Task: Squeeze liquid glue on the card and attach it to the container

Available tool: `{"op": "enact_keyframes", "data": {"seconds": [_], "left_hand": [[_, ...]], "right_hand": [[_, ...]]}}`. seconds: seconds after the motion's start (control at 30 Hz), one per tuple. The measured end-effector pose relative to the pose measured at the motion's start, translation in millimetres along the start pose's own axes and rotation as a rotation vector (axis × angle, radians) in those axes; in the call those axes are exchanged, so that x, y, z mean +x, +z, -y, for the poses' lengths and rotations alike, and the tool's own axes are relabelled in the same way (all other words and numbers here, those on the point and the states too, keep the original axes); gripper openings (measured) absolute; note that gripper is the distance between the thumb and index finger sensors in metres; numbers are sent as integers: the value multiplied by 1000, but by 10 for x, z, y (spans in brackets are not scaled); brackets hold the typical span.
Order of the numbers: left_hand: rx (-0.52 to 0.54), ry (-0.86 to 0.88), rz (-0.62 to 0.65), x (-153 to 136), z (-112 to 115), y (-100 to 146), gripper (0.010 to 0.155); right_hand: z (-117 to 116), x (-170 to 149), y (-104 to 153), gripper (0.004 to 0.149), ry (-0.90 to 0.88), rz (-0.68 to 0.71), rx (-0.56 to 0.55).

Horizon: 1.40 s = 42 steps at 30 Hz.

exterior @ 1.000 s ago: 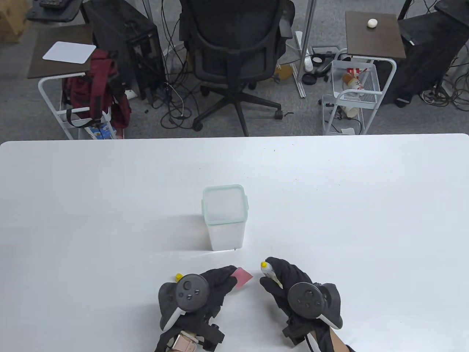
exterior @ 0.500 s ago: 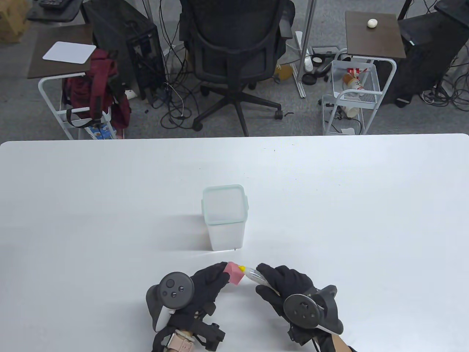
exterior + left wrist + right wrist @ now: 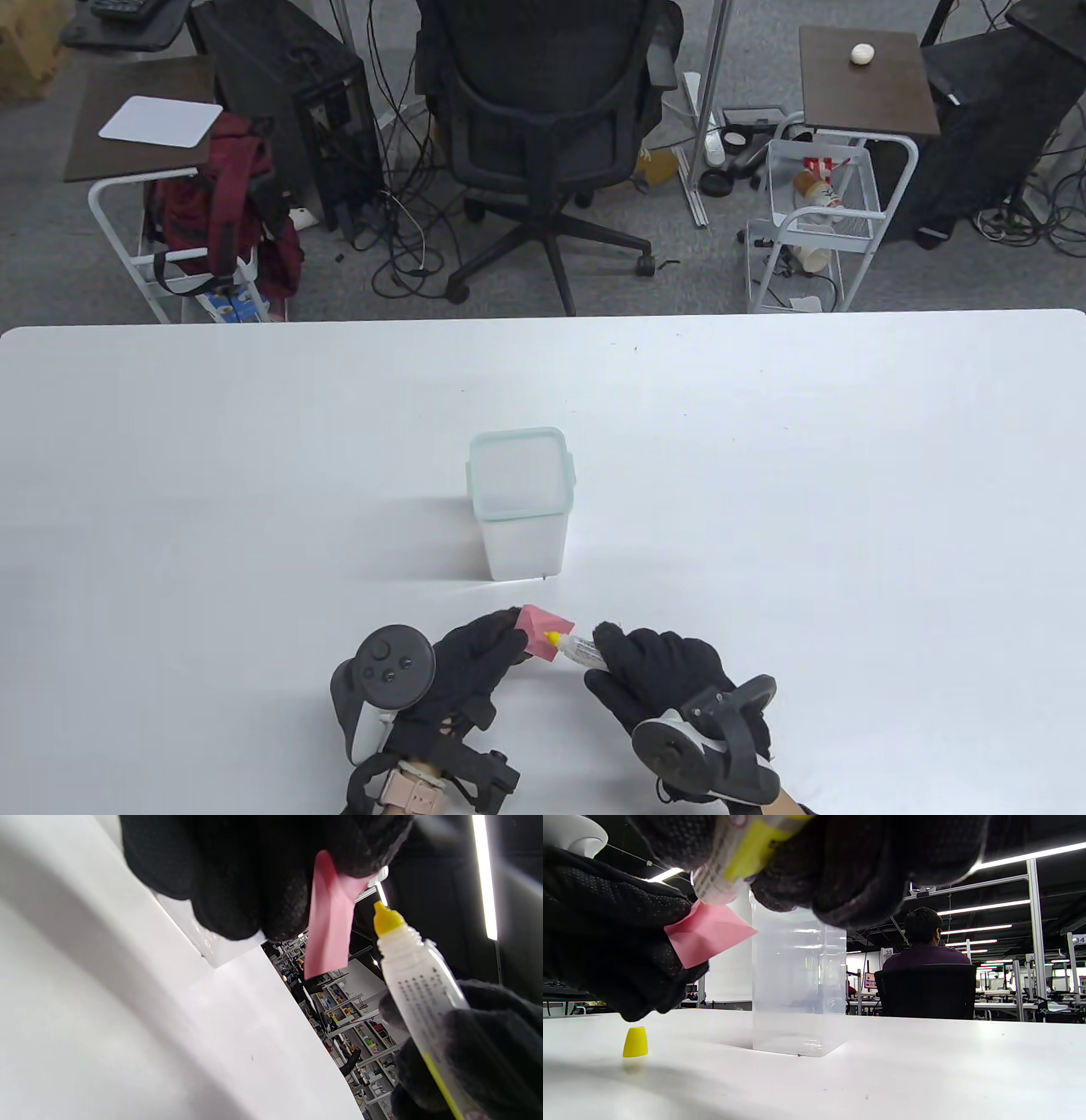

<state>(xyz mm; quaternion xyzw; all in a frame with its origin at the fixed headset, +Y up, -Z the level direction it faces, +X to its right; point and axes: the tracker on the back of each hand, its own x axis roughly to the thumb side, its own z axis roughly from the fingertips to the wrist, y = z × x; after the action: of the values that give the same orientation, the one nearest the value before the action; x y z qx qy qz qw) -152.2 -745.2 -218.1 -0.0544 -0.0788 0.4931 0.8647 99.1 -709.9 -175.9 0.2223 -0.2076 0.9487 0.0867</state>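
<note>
And the glue bottle (image 3: 579,649) has swung right in. A second ago its yellow nozzle pointed up and away from the pink card (image 3: 538,631), with a clear gap between the two hands; half a second ago it tipped over toward the card; now the nozzle lies against the card's face in the table view. The left wrist view is less sure of contact: there the nozzle tip (image 3: 385,918) sits just beside the card's (image 3: 330,916) edge, so whether it actually touches, I cannot tell.

The right hand (image 3: 662,679) has its grip clenched around the bottle's body, fingers wrapped over the printed label. The left hand (image 3: 462,671) pinches the card by one corner and holds it up off the tabletop (image 3: 254,509), tilted toward the nozzle. That hand has rolled too, its tracker now turned further out to its own side than a second ago.

The container (image 3: 520,501) has not budged: it stands upright on the tabletop, lid on, and the card hangs just on the near side of it, apart from its wall. The bottle's yellow cap (image 3: 635,1042) sits on the tabletop, off to the left of the container in the right wrist view.

So the approach looks finished and the squeeze is the step in hand. No glue shows on the card yet in any view. Once a bead is down, the card has only a short way to go to the container's near wall.
</note>
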Motion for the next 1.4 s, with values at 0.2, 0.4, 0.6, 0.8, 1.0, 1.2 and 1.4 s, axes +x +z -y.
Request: {"op": "enact_keyframes", "data": {"seconds": [0.2, 0.4, 0.6, 0.8, 1.0, 1.2, 1.4], "left_hand": [[-17, 10, 2, 10, 11, -1, 43], [-35, 23, 12, 13, 21, -6, 43], [-49, 31, 17, 13, 25, -9, 43], [-48, 31, 15, 9, 20, -10, 43], [-55, 29, 17, 11, 26, -11, 43], [-61, 24, 18, 11, 26, -10, 43], [-69, 30, 18, 15, 34, -10, 43]], "right_hand": [[18, 55, 12, 53, 47, 18, -30], [35, 130, 26, 51, 116, 42, -68], [40, 178, 29, 50, 168, 48, -94], [16, 181, 34, 55, 175, 48, -85], [31, 181, 32, 56, 180, 42, -88], [35, 187, 33, 54, 185, 46, -94], [51, 219, 38, 52, 211, 63, -123]]}}
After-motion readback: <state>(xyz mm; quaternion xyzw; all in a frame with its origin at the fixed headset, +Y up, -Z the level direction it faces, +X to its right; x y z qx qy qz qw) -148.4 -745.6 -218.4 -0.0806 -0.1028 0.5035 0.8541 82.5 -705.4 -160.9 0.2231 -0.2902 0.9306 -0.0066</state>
